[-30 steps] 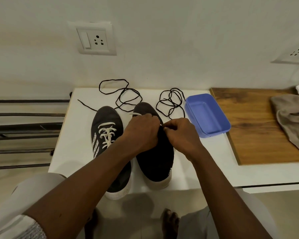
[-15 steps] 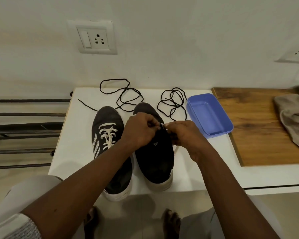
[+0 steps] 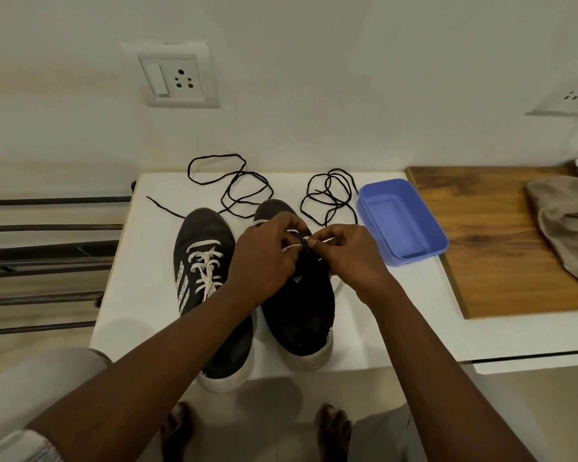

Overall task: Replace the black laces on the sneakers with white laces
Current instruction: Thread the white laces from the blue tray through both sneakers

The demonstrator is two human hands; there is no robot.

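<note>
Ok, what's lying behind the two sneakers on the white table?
Two loose black laces: one tangle behind the laced sneaker, another tangle behind the other sneaker. The left hand and right hand, working the white lace, cover that sneaker's eyelets.

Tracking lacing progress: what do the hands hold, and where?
The white lace on the half-laced sneaker. The right hand pinches a strand at the eyelets, thumb against forefinger; the left hand grips another strand beside it, hold partly hidden.

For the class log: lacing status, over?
Left hand, right hand pinch white lace on right sneaker. Left sneaker laced white. Black laces behind, clear.
</note>
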